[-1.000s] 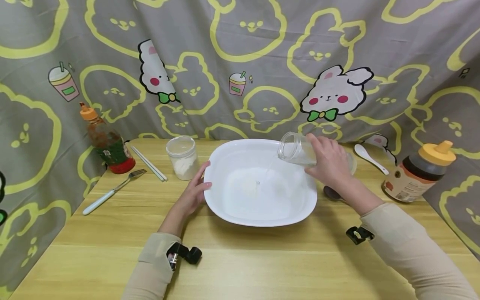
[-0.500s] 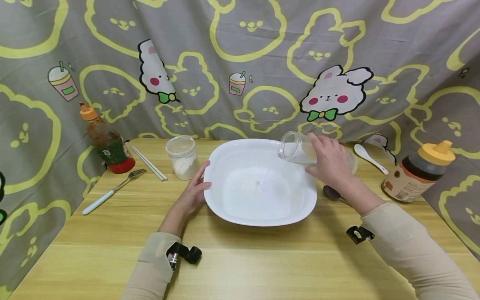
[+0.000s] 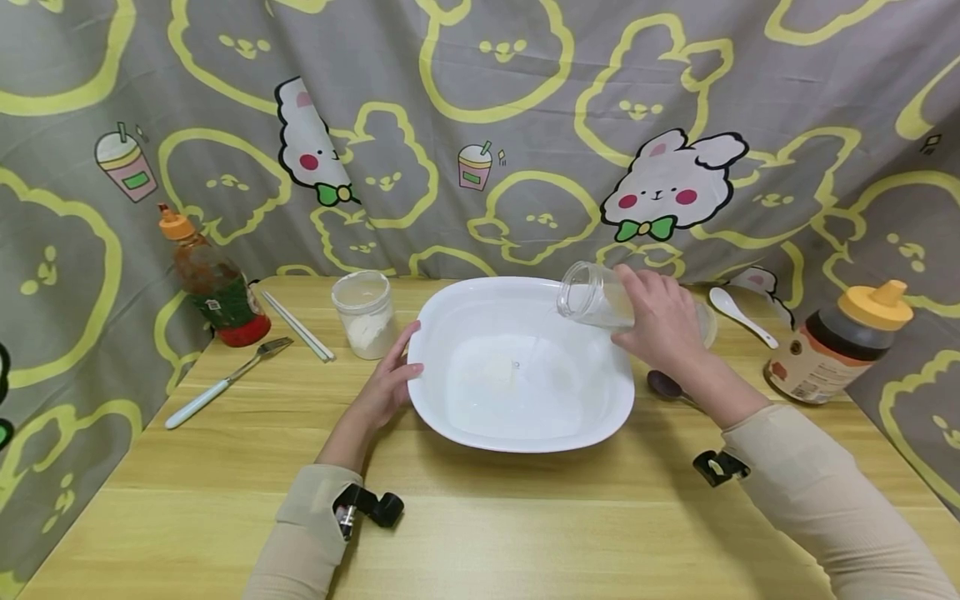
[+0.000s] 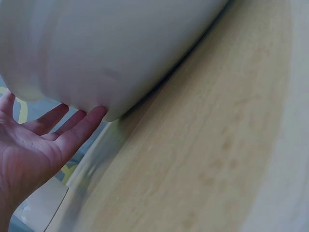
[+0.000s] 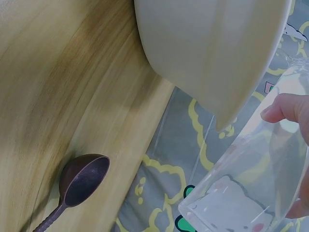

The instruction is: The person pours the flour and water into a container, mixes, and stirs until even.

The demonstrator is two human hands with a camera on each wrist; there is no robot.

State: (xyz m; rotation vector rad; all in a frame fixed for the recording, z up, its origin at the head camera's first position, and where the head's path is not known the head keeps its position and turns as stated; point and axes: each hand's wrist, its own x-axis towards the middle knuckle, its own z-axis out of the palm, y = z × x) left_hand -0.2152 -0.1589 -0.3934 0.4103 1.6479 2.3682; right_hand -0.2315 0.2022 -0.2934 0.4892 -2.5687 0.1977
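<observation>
A white oval basin (image 3: 480,425) stands on the wooden table. My left hand (image 3: 388,383) rests against its left side, with a fingertip and the thumb at the rim. In the left wrist view, the fairly straight fingers (image 4: 79,126) touch the basin's outer wall (image 4: 111,53). My right hand (image 3: 663,321) grips a clear jar (image 3: 611,300), tipped on its side with its mouth over the basin's right rim. The right wrist view shows the jar's see-through body (image 5: 241,183) and my thumb on it. Shallow clear liquid seems to lie in the basin.
Left of the basin are a jar of white powder (image 3: 369,329), chopsticks (image 3: 298,327), a fork (image 3: 228,382) and a red sauce bottle (image 3: 217,287). On the right lie a dark spoon (image 3: 663,385), a white spoon (image 3: 741,318) and a yellow-capped bottle (image 3: 828,354). A patterned curtain (image 3: 525,100) hangs behind.
A faint stream below the jar's mouth one second ago no longer shows clearly. Both hands, the jar and the basin stay almost still.
</observation>
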